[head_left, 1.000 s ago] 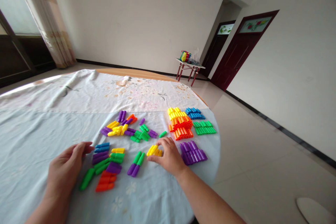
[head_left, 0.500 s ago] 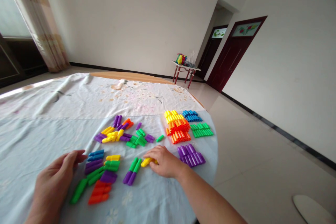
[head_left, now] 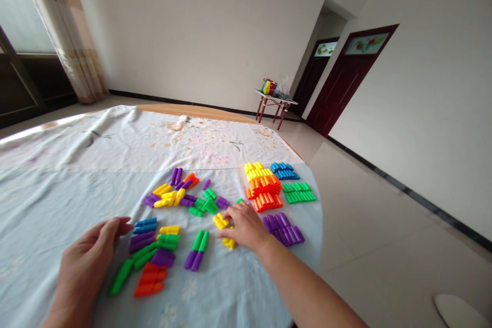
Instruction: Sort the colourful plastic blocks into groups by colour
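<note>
My left hand (head_left: 92, 256) rests on the cloth at the left, its fingers loosely bent and holding nothing visible. Its fingertips are beside two blue plastic tubes (head_left: 145, 225). My right hand (head_left: 246, 228) is closed over yellow tube-shaped pieces; one yellow pair (head_left: 220, 221) shows at the fingertips, and more yellow pieces (head_left: 229, 242) are under the thumb side. Left of that hand lie two joined green-and-purple sticks (head_left: 196, 250), side by side. Near my left hand are purple tubes (head_left: 142, 241), green tubes (head_left: 168, 241) and orange tubes (head_left: 150, 280) in small rows.
Sorted stacks stand at the right: yellow (head_left: 258, 170), orange (head_left: 264, 193), blue (head_left: 284, 170), green (head_left: 299, 192) and purple (head_left: 283, 229). Mixed loose tubes (head_left: 209, 206) lie mid-table. The cloth-covered round table (head_left: 77, 195) has its edge at the right. Further off is a small table (head_left: 275, 97).
The yellow pieces at my right hand have turned and spread into two visible groups, and that hand has moved slightly right. The left hand stays beside the blue tubes. The whole view has shifted a little.
</note>
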Demonstrator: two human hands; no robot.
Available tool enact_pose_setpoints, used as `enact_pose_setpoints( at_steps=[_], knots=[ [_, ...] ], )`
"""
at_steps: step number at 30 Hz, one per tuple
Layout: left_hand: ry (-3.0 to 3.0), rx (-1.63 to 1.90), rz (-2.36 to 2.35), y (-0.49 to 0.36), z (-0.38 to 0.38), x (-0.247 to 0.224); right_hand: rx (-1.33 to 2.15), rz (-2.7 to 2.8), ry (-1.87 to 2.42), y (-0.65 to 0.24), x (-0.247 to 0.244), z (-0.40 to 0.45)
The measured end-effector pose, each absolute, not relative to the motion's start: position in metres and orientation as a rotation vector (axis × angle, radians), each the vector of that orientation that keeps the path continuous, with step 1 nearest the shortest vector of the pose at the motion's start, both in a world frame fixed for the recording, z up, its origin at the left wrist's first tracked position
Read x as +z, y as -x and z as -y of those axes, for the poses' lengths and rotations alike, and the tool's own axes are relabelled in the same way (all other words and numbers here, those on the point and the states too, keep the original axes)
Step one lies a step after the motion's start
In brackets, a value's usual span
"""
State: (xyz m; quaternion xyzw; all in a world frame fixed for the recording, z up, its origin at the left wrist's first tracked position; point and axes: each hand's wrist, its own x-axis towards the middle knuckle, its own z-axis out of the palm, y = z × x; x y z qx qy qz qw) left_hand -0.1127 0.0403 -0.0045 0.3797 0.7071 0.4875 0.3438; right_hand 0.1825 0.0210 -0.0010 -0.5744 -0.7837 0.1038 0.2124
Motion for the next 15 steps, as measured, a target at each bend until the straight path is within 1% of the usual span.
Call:
enact_pose_setpoints(
  at_steps=[6, 9, 15],
  knots=[
    [-0.971, 1.273, -1.847, 0.114, -0.042, -0.005, 0.542, 2.286, 1.374, -0.188, 0.008, -0.031],
    [-0.969, 1.272, -1.841, 0.116, -0.044, -0.011, 0.656, 2.339, 1.341, -0.188, 0.010, -0.037],
    [-1.018, 1.266, -1.844, 0.126, -0.052, -0.029, 0.608, 2.371, 1.407, -0.182, 0.005, -0.039]
  ],
)
